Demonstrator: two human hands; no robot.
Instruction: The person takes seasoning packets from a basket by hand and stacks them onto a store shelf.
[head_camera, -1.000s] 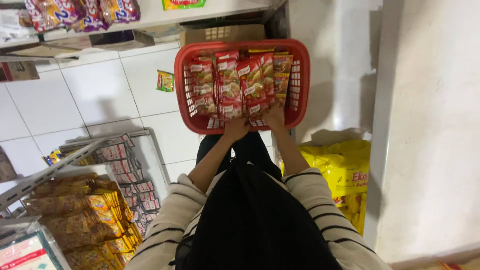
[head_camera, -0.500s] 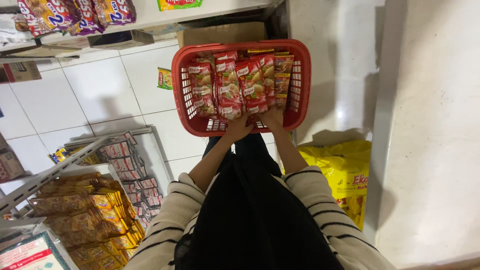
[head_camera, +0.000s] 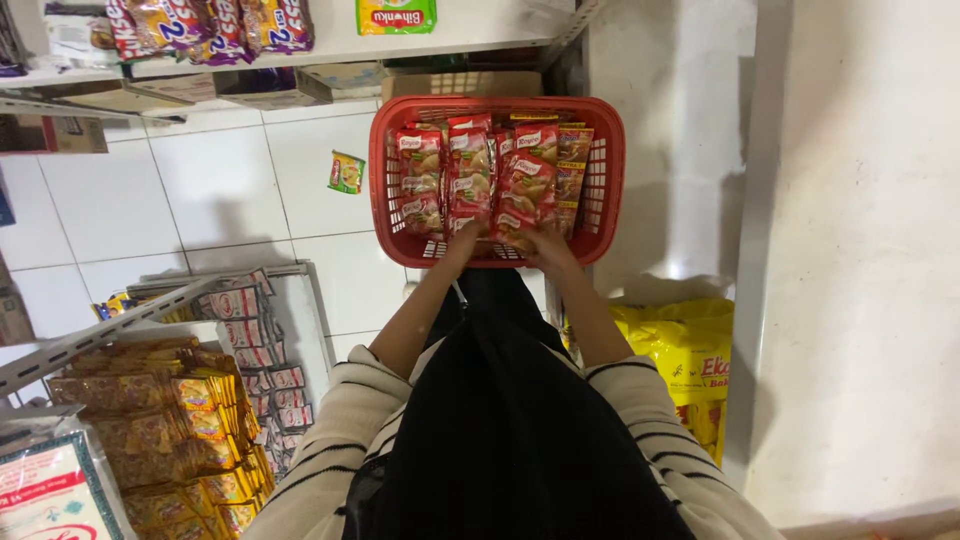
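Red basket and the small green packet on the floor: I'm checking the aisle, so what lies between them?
Only bare white floor tile separates the green packet from the red basket in the head view.

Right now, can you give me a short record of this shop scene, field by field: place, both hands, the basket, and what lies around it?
place: shop aisle with a white tiled floor
left hand: at the near rim of the red plastic basket, touching the packets
right hand: at the same rim, on the red snack packets
basket contents: rows of red packets, a few brownish ones at the right
on floor: one small green sachet, apart from the basket
right of person: yellow bag
lower left: wire rack of orange packets
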